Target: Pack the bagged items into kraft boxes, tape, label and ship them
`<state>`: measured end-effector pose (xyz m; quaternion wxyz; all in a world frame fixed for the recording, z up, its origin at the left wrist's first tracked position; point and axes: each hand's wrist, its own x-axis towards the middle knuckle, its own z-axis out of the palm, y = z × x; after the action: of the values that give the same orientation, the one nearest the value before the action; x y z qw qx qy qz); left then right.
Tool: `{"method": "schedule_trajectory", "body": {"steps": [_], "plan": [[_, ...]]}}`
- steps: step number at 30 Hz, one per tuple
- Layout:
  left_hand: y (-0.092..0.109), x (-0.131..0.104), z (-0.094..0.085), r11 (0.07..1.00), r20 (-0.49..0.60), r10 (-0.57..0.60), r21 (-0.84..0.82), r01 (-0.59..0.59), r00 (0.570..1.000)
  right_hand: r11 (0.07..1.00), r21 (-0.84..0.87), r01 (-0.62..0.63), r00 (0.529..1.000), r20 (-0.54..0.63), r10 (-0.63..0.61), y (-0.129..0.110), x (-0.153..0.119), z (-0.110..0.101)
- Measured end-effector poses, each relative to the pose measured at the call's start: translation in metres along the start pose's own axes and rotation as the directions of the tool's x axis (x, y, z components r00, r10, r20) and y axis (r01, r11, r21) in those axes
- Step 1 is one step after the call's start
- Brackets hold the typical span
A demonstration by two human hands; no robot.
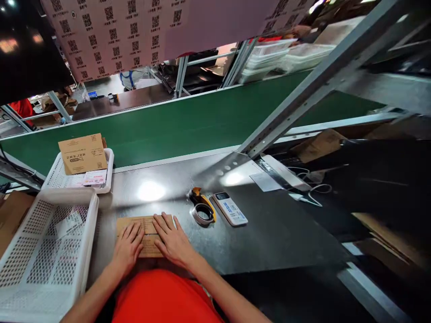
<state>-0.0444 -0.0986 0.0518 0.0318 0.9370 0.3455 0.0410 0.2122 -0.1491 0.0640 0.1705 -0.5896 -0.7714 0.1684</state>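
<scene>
A flat brown cardboard box [149,249] lies on the metal table close to my body, with a dark seam running across its top. My left hand [129,242] rests flat on its left part, fingers stretched forward. Over its right part lies my right hand [171,237], palm down with the fingers spread. Both hands touch the box and neither grips anything. To the right of my right hand is a yellow tape dispenser [212,211] with a roll of tape [195,215]. Beside that lies a phone [232,210] in a pale case.
At left stands a large white perforated basket [92,224] with a label inside. Behind it, a smaller white basket [110,172] holds a cardboard box [84,154] and papers. A green conveyor belt [161,123] runs behind the table [269,237]. A slanted metal post [303,98] rises at right.
</scene>
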Motion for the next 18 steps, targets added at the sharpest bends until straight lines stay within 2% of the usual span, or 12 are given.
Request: {"method": "schedule_trajectory", "body": {"steps": [3, 6, 8, 12, 15, 18], "plan": [[0.003, -0.005, -0.006, 0.997, 0.020, -0.077, 0.022, 0.076, 0.997, 0.999, -0.035, 0.023, 0.989, 0.149, -0.017, -0.002, 0.008, -0.011], [0.004, 0.001, -0.013, 0.969, -0.012, -0.245, 0.040, 0.246, 0.969, 0.999, -0.047, 0.025, 0.982, 0.187, -0.015, -0.004, 0.004, -0.010], [0.006, 0.004, -0.013, 0.955, -0.021, -0.297, 0.001, 0.297, 0.955, 0.998, -0.047, 0.035, 0.982, 0.185, -0.026, -0.004, -0.004, -0.006], [0.005, 0.003, -0.013, 0.961, -0.047, -0.268, -0.087, 0.263, 0.962, 0.999, -0.020, 0.050, 0.973, 0.226, -0.045, -0.001, -0.014, -0.005], [0.003, 0.005, -0.015, 0.961, -0.065, -0.262, -0.109, 0.254, 0.963, 0.999, -0.037, 0.001, 0.958, 0.286, 0.009, -0.001, -0.010, -0.009], [0.002, 0.006, -0.014, 0.955, -0.085, -0.278, -0.136, 0.265, 0.957, 0.998, -0.057, -0.038, 0.963, 0.265, 0.052, -0.003, -0.011, -0.003]]}}
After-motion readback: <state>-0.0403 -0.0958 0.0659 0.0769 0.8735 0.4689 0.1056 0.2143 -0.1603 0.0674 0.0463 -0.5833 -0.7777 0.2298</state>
